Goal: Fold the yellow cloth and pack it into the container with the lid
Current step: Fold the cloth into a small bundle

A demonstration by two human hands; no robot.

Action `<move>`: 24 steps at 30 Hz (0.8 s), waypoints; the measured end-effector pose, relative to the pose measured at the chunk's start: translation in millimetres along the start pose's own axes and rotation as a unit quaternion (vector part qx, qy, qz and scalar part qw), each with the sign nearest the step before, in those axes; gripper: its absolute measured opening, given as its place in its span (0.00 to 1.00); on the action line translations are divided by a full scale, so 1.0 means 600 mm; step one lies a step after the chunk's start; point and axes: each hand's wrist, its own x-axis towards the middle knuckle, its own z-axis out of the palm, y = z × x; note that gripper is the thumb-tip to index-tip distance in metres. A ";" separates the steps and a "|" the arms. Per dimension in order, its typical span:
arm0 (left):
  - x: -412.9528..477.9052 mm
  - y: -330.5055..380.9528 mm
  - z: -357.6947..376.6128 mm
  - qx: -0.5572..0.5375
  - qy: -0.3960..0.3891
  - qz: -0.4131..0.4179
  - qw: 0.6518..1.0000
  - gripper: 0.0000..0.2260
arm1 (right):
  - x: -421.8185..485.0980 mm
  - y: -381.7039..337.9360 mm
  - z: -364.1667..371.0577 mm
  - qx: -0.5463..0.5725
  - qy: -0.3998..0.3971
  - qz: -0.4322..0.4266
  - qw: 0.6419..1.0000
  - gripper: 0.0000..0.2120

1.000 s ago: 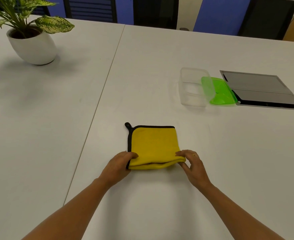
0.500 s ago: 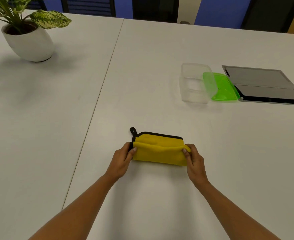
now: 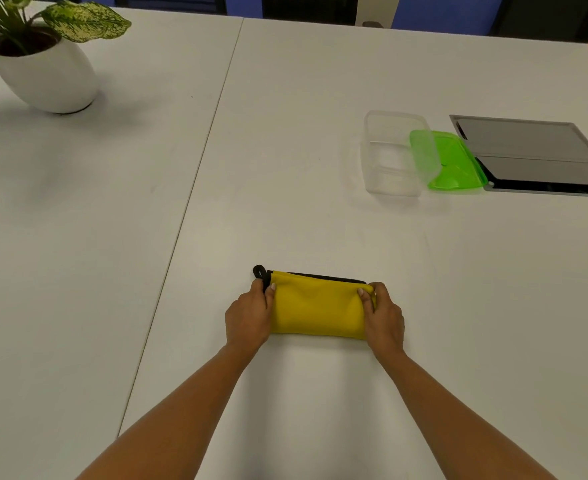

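The yellow cloth [image 3: 315, 310] with black trim and a black loop lies folded into a narrow strip on the white table [image 3: 285, 133], in front of me. My left hand [image 3: 249, 317] grips its left end, thumb on top. My right hand [image 3: 382, 315] grips its right end the same way. The clear plastic container [image 3: 391, 155] stands open farther back to the right. Its green lid [image 3: 450, 161] leans against the container's right side.
A potted plant in a white pot [image 3: 48, 76] stands at the far left. A grey flap panel [image 3: 531, 155] is set into the table right of the lid. A seam [image 3: 195, 174] runs between two tabletops. Chairs line the far edge.
Both hands lifted the near edge of the square-folded cloth and brought it over to the far edge, halving it into a narrow strip. The view moved closer to the table.
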 end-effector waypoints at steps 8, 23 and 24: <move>0.014 0.010 0.006 0.019 -0.010 -0.050 0.999 0.18 | 0.021 -0.021 0.005 -0.085 -0.010 0.038 0.996 0.17; 0.014 0.038 0.015 -0.002 0.149 -0.012 0.989 0.11 | 0.033 -0.018 0.020 -0.147 0.027 0.056 0.987 0.16; 0.012 0.043 0.019 0.020 0.172 0.039 0.984 0.12 | 0.034 -0.018 0.020 -0.149 0.025 0.054 0.987 0.16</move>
